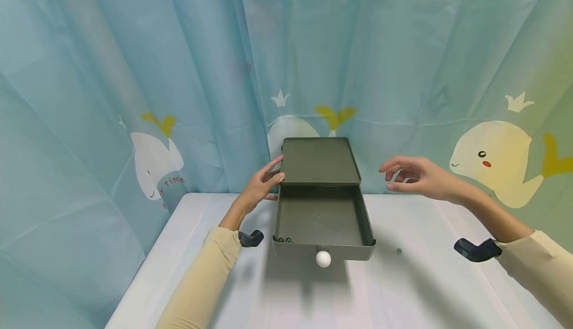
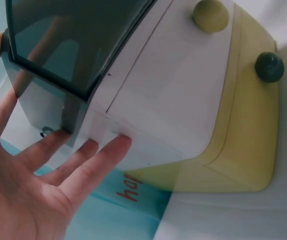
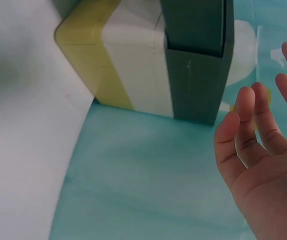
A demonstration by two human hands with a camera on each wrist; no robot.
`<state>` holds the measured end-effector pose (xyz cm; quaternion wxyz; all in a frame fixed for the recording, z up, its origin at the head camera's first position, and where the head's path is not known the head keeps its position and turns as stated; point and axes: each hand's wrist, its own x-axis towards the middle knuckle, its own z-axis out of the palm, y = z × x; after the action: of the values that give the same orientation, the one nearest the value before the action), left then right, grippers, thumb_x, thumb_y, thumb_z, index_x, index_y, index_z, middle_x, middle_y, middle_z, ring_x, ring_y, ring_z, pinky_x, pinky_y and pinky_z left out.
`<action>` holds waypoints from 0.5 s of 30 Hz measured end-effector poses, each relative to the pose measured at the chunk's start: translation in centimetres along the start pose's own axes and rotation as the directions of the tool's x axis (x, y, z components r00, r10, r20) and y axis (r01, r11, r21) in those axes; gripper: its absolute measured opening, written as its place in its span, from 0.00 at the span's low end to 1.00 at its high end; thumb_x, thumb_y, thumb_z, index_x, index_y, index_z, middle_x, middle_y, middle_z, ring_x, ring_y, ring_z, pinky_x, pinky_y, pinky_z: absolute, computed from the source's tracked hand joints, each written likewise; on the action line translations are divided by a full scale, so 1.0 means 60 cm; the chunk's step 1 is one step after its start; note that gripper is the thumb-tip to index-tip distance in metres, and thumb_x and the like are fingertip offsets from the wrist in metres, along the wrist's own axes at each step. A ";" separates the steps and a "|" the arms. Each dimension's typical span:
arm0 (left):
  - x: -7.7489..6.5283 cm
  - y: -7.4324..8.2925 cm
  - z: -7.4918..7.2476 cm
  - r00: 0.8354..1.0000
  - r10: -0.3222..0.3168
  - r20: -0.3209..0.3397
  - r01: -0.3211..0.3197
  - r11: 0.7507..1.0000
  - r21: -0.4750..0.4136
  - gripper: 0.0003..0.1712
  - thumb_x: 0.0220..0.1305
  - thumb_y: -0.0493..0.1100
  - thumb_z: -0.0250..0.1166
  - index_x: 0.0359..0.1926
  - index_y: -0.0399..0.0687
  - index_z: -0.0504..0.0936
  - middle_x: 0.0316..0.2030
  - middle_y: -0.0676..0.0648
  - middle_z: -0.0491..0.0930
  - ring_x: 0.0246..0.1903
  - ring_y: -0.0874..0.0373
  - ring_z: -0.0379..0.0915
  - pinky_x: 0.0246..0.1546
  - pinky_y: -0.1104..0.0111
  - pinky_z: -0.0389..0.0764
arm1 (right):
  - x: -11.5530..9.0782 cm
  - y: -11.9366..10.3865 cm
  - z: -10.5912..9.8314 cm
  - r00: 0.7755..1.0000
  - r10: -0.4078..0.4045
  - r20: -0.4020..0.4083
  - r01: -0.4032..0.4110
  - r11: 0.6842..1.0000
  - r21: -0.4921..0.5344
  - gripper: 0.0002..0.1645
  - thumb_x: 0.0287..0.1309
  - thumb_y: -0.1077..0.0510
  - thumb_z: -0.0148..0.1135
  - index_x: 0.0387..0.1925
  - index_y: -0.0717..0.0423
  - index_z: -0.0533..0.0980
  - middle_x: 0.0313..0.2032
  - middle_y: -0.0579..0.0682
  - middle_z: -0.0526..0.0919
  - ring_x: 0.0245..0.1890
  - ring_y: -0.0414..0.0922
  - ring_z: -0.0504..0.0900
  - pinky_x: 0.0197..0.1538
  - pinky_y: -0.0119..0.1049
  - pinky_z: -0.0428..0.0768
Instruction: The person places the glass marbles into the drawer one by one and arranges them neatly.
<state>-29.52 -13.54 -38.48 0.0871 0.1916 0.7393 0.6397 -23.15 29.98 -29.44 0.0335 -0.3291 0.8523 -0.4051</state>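
So there's this little drawer unit (image 1: 320,162) sitting at the far edge of a white table (image 1: 403,289), right up against a blue whale-print curtain (image 1: 134,95). Its top dark green drawer (image 1: 323,219) is pulled way out toward the person, and from the head view you can see straight into it — it looks bare apart from something small and dark in the near left corner, too tiny to make out. A white knob (image 1: 323,259) sticks out of the drawer front.

The left hand (image 1: 261,183) is resting against the left side of the unit, fingers (image 2: 91,162) straight and slightly spread, flat on the side wall, thumb up by the top edge. Not gripping, just touching.

The right hand (image 1: 414,174) hovers in the air off to the right of the unit, not touching it — fingers loosely bent and apart, holding nothing.

The wrist views show lower tiers under the green one: a white drawer (image 2: 168,85) and a yellow drawer (image 2: 248,135), with a yellow knob (image 2: 211,15) and a dark green knob (image 2: 269,66).

There's also 1 small dark speck (image 1: 398,252) on the table, right of the open drawer.
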 end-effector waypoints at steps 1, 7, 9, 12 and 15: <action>0.000 0.000 0.000 1.000 0.000 -0.002 0.000 1.000 0.001 0.35 0.76 0.49 0.58 0.80 0.68 0.60 0.77 0.38 0.58 0.73 0.41 0.61 0.51 0.44 0.83 | -0.006 0.004 0.000 1.000 0.006 -0.004 -0.006 1.000 -0.001 0.19 0.66 0.61 0.69 0.56 0.50 0.79 0.45 0.57 0.83 0.38 0.47 0.85 0.40 0.37 0.84; 0.000 0.001 0.001 1.000 0.005 -0.003 -0.005 1.000 -0.006 0.35 0.76 0.50 0.59 0.79 0.69 0.61 0.76 0.39 0.60 0.72 0.42 0.62 0.51 0.43 0.82 | -0.038 0.034 0.010 0.999 0.021 -0.032 -0.021 1.000 -0.015 0.20 0.65 0.62 0.70 0.56 0.51 0.78 0.42 0.51 0.84 0.37 0.46 0.86 0.38 0.37 0.84; 0.001 0.001 0.002 1.000 0.006 0.000 -0.006 1.000 -0.003 0.35 0.76 0.50 0.59 0.80 0.68 0.61 0.76 0.39 0.59 0.73 0.42 0.61 0.51 0.43 0.82 | -0.048 0.044 0.016 0.999 0.029 -0.035 -0.029 1.000 -0.012 0.20 0.65 0.62 0.70 0.57 0.51 0.78 0.41 0.51 0.84 0.36 0.45 0.86 0.37 0.36 0.84; 0.001 0.001 0.002 1.000 0.004 -0.002 -0.004 1.000 0.000 0.35 0.76 0.50 0.59 0.80 0.68 0.61 0.76 0.39 0.59 0.73 0.43 0.60 0.52 0.43 0.82 | -0.063 0.059 0.026 0.999 0.038 -0.033 -0.038 0.999 -0.002 0.20 0.65 0.62 0.70 0.57 0.51 0.78 0.41 0.50 0.83 0.35 0.46 0.86 0.37 0.36 0.84; 0.001 0.000 0.002 1.000 0.006 -0.003 -0.006 1.000 0.001 0.35 0.76 0.49 0.59 0.80 0.67 0.60 0.76 0.38 0.59 0.74 0.43 0.60 0.53 0.42 0.81 | -0.076 0.074 0.037 0.999 0.043 -0.032 -0.043 0.999 0.009 0.20 0.65 0.62 0.69 0.57 0.52 0.78 0.41 0.50 0.83 0.35 0.46 0.86 0.37 0.36 0.84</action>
<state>-29.53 -13.40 -38.46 0.0841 0.1929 0.7391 0.6398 -21.21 33.20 -35.05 0.0299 -0.3040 0.8579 -0.4132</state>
